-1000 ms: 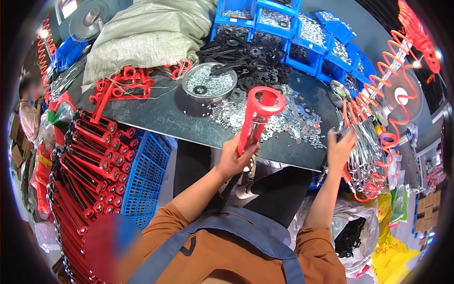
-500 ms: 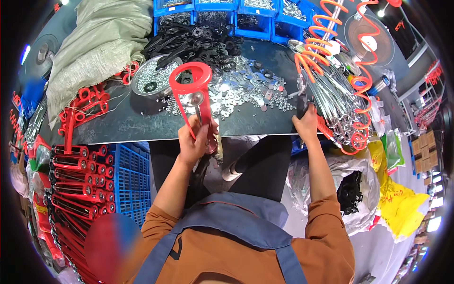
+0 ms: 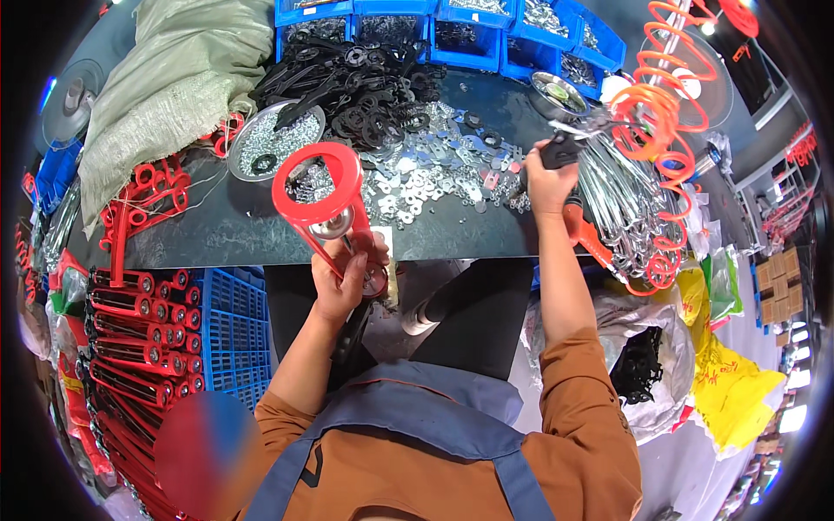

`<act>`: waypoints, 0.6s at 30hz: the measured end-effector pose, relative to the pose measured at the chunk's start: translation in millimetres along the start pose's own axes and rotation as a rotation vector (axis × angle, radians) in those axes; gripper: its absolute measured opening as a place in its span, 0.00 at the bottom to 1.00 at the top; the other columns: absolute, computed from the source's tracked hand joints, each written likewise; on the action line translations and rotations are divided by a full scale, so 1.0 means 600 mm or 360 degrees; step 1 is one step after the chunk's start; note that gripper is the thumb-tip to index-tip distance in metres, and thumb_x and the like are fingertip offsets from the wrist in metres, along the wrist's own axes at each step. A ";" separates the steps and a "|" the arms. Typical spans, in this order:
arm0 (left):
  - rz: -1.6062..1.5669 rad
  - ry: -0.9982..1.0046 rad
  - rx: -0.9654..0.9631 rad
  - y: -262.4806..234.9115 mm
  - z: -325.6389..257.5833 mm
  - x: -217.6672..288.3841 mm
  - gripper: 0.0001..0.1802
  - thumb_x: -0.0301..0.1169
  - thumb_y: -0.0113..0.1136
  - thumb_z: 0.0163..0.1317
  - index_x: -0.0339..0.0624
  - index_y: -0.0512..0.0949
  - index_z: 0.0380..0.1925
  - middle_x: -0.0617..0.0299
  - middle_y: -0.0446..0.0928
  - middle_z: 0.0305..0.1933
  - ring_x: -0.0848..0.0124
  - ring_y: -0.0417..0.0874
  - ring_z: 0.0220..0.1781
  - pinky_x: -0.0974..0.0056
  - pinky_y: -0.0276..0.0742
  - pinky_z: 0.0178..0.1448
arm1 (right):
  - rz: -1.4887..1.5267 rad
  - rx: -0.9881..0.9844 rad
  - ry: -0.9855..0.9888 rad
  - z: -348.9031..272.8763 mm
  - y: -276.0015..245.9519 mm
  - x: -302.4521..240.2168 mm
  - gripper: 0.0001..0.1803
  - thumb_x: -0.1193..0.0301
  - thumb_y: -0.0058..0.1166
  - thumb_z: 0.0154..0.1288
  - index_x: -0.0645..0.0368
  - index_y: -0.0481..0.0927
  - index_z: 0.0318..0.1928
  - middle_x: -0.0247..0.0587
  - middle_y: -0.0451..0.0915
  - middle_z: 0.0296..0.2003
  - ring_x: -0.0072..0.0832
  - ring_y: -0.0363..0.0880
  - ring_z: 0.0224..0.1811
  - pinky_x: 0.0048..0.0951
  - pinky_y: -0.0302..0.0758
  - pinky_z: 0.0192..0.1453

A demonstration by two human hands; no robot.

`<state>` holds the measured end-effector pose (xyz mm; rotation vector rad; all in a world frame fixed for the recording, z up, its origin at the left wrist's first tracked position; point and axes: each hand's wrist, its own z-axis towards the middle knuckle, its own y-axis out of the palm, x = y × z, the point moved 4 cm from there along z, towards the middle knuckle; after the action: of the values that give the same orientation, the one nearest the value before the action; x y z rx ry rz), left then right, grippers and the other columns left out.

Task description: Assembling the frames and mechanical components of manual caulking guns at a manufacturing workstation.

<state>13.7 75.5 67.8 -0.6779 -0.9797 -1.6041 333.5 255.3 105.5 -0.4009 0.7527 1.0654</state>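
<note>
My left hand is wrapped round the lower end of a red caulking gun frame, held upright at the bench's front edge. Its ring end faces up, and a round metal plunger shows inside. Black handle parts below it are partly hidden by my hand. My right hand grips a black-handled air tool above the bench at the right. The tool's silver end points right, toward an orange coiled hose. Just below that hand lies an orange-red handle.
Loose washers, black plastic parts and a bowl of small metal pieces cover the bench's middle. Blue bins line the back. Metal rods lie right; red frames and a pale sack lie left.
My right hand has moved up and away from the bench edge, tilting the air tool from upright to sideways. The red frame has shifted left and its ring tips more toward me.
</note>
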 end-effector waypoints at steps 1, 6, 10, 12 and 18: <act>0.0024 0.0016 -0.0030 0.001 -0.001 -0.003 0.16 0.33 0.50 0.70 0.35 0.67 0.52 0.51 0.76 0.39 0.66 0.79 0.38 0.62 0.77 0.42 | -0.0160 -0.0019 -0.0052 -0.003 0.006 0.010 0.14 0.79 0.61 0.49 0.60 0.74 0.37 0.32 0.79 0.29 0.18 0.76 0.27 0.23 0.75 0.34; -0.0114 -0.0016 -0.0008 -0.006 -0.004 -0.008 0.17 0.27 0.50 0.66 0.30 0.65 0.52 0.50 0.77 0.43 0.66 0.80 0.40 0.63 0.78 0.45 | -0.0124 -0.0176 0.0112 0.007 0.020 0.040 0.13 0.77 0.62 0.49 0.60 0.75 0.36 0.33 0.80 0.27 0.19 0.78 0.28 0.25 0.76 0.37; -0.0005 0.0026 -0.0017 0.003 0.001 -0.001 0.18 0.36 0.51 0.69 0.35 0.67 0.51 0.51 0.76 0.39 0.66 0.80 0.37 0.63 0.77 0.42 | -0.0233 -0.0272 0.0145 0.013 0.023 0.038 0.12 0.78 0.61 0.48 0.61 0.75 0.35 0.33 0.80 0.27 0.18 0.78 0.28 0.24 0.76 0.36; 0.0014 0.0082 -0.0004 0.004 0.000 0.003 0.18 0.36 0.51 0.69 0.35 0.67 0.51 0.50 0.76 0.40 0.66 0.80 0.37 0.63 0.78 0.43 | -0.0175 -0.0224 0.0120 0.011 0.019 0.032 0.12 0.78 0.61 0.47 0.60 0.75 0.35 0.33 0.80 0.27 0.18 0.77 0.28 0.24 0.75 0.36; 0.0041 -0.0055 0.0024 0.003 0.007 0.006 0.11 0.26 0.48 0.68 0.33 0.69 0.48 0.53 0.78 0.39 0.69 0.81 0.37 0.66 0.79 0.41 | -0.0135 -0.0133 0.0096 0.012 0.021 0.013 0.09 0.77 0.61 0.47 0.59 0.76 0.31 0.29 0.78 0.24 0.17 0.75 0.25 0.23 0.74 0.33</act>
<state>14.2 77.2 73.3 -0.7073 -1.0034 -1.5655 327.2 270.4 105.5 -0.5340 0.7399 1.0107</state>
